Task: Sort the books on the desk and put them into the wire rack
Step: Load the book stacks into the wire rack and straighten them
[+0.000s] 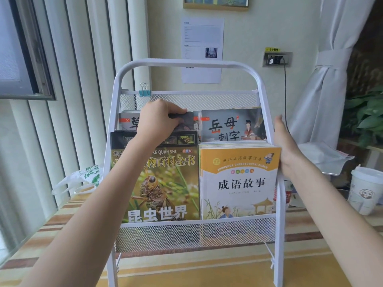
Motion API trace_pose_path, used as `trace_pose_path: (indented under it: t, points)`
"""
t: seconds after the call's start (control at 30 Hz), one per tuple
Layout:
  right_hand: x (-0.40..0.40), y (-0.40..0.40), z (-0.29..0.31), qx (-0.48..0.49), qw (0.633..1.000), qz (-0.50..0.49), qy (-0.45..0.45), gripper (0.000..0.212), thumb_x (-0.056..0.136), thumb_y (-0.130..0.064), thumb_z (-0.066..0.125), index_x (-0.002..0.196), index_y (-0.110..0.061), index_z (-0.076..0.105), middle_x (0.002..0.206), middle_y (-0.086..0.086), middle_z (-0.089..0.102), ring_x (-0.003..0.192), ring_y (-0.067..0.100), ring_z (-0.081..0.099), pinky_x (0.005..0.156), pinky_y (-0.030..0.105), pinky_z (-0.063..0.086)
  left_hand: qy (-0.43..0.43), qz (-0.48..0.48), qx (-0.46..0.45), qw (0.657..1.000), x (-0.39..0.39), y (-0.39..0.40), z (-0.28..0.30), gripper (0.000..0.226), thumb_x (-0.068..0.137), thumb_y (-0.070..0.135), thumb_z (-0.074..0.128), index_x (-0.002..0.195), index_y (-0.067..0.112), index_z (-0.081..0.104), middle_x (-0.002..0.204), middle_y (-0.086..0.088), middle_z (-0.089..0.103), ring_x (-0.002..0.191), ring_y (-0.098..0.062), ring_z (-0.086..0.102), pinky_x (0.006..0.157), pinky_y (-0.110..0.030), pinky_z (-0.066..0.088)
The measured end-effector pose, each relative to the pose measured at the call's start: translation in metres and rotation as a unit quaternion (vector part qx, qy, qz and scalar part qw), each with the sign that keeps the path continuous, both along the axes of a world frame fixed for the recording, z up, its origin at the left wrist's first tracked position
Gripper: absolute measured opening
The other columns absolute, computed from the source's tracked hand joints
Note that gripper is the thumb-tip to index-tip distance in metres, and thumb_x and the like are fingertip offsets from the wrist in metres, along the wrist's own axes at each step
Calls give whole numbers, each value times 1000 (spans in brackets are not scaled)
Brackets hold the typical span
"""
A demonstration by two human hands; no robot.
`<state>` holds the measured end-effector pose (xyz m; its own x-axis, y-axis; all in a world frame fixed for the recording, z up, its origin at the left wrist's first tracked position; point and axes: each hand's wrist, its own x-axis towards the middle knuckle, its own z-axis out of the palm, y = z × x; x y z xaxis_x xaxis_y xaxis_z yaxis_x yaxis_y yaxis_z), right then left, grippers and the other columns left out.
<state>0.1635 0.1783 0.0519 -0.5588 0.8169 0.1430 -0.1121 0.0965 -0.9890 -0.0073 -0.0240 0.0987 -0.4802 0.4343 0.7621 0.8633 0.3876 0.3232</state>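
We find a domestic room: curtains [323, 83], framed picture [215, 4], houseplant [364, 114], children's books in wire rack [278, 193] on desk [186, 272].

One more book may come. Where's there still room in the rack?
Top mesh shelf, behind the binder clip, shows nothing inside. Both lower pockets are crowded: insect book and yellow story book fill the front; left hand grips a book behind.
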Motion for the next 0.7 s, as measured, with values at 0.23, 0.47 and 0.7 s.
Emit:
trace_pose_path:
  t: [0.23, 0.47, 0.7]
  points:
    - [6, -1, -1, 21, 999, 26, -12, 93, 70, -90, 24, 144, -34, 33, 139, -6, 43, 129, 20, 43, 111, 45, 30, -6, -1, 6, 1000, 0, 1, 0, 25, 84, 20, 66, 108, 23, 72, 104, 1, 73, 94, -15, 64, 74, -16, 38]
    - [4, 3, -9, 25, 994, -109, 19, 61, 92, -57, 32, 111, -5, 60, 90, 13, 63, 71, 25, 60, 60, 29, 45, -23, -19, 30, 999, 2, 1, -1, 21, 86, 23, 61, 102, 24, 75, 96, 5, 75, 72, -3, 56, 57, -5, 32]
    - [4, -9, -6, -8, 995, -84, 51, 47, 86, -45, 41, 94, -7, 68, 80, 8, 64, 62, 26, 56, 56, 29, 44, -11, -21, 28, 999, 1, 1, -1, 19, 85, 27, 64, 100, 24, 75, 92, 3, 75, 69, -5, 59, 56, -6, 35]
